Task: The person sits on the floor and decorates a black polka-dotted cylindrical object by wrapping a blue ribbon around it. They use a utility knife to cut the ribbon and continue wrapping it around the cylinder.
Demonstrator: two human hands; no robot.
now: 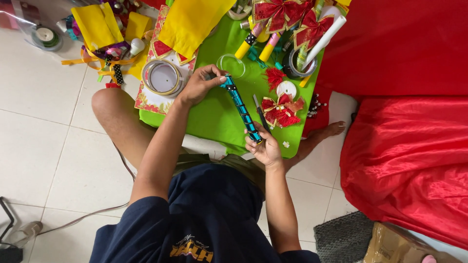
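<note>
Head view, looking straight down. Blue-wrapped stick (241, 108) held at both ends above a green sheet (214, 117): left hand (200, 85) pinched closed on the far upper end, right hand (263, 146) curled shut around the near lower end. Long axis diagonal, running from far-left at the left hand to near-right at the right hand; dark bands spaced along its length. Near edge of the green sheet just under the right hand, with bare tile floor (44, 146) beyond the left forearm, open and wide. Tape roll (163, 78) just left of the left hand, on a patterned board. Clear ring (230, 65) just beyond the left thumb. Red-and-gold bow (280, 109) close to the right of the stick's middle, a dark thin tool (261, 113) between them. Yellow tubes (256, 45) and more bows crowded further out. Red cloth (404, 146) well to the right of the right hand, closing off that side.
</note>
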